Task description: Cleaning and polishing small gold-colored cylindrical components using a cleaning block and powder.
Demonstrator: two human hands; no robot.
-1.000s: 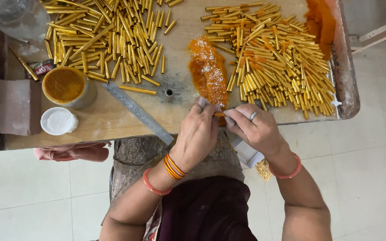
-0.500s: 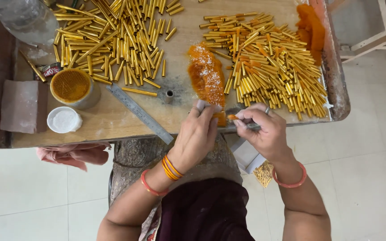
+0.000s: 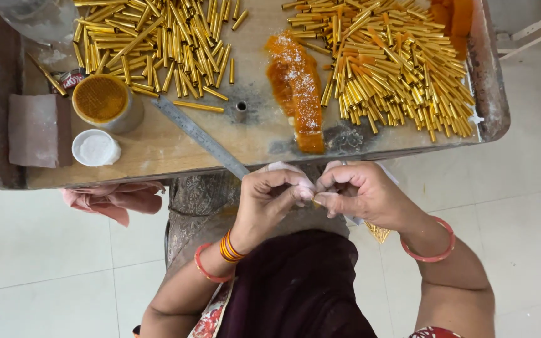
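Golden tubes (image 3: 402, 69) and orange paste (image 3: 295, 87) crowd the tray (image 3: 493, 94).

On the desk (image 3: 158, 150) two heaps of tubes lie apart: one heap (image 3: 151, 44) at the far left, the other (image 3: 396, 69) at the far right. Between them lies a strip of paste (image 3: 295, 94), with a small hole (image 3: 240, 107) just to its left. A ruler (image 3: 198, 134) runs slantwise from the left heap to the near edge. At the left end sit a block (image 3: 37, 130), a tin (image 3: 103, 101) and a lid (image 3: 95, 148). A cloth (image 3: 117, 197) hangs under the near edge. The left hand (image 3: 270, 200) and right hand (image 3: 361, 194) meet just before the desk.
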